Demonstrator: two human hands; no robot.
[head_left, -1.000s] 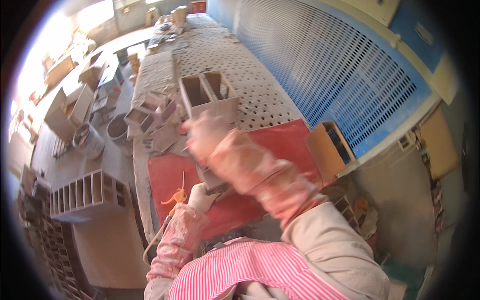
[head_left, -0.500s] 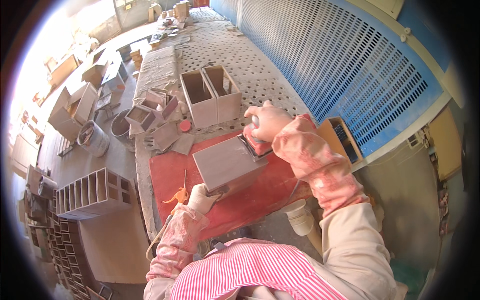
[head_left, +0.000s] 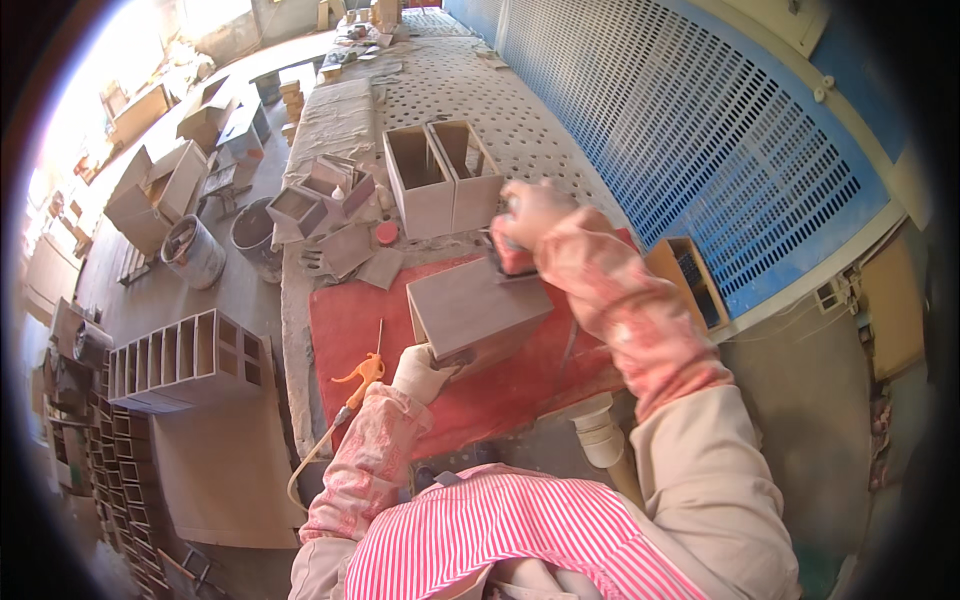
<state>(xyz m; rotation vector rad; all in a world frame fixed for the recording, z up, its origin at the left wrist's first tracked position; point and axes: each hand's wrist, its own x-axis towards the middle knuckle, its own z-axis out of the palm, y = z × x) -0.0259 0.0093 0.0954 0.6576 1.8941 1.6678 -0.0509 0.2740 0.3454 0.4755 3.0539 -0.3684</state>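
Observation:
A grey-brown box (head_left: 475, 305) lies on a red mat (head_left: 360, 310) before me, a broad flat face upward. My left hand (head_left: 422, 375) grips its near left end; some fingers are hidden at the end's edge. My right hand (head_left: 537, 213) is wrapped round a red and black sander (head_left: 512, 255), which sits at the far corner of the box's upper face. Its pad is mostly hidden. On the mat beside my left hand lies an orange air blow gun (head_left: 362, 372) with a thin nozzle and a pale hose.
Two upright open boxes (head_left: 430, 205) stand beyond the mat on the perforated table (head_left: 530, 120). Small boxes and loose panels (head_left: 345, 250) lie left of them, near a red round lid (head_left: 387, 233). A blue slotted wall (head_left: 680, 120) runs along the right. Buckets (head_left: 192, 255) stand on the floor.
My right hand has moved the sander away from me along the box's right edge to its far corner. The whole view has shifted slightly. My left hand keeps its grip.

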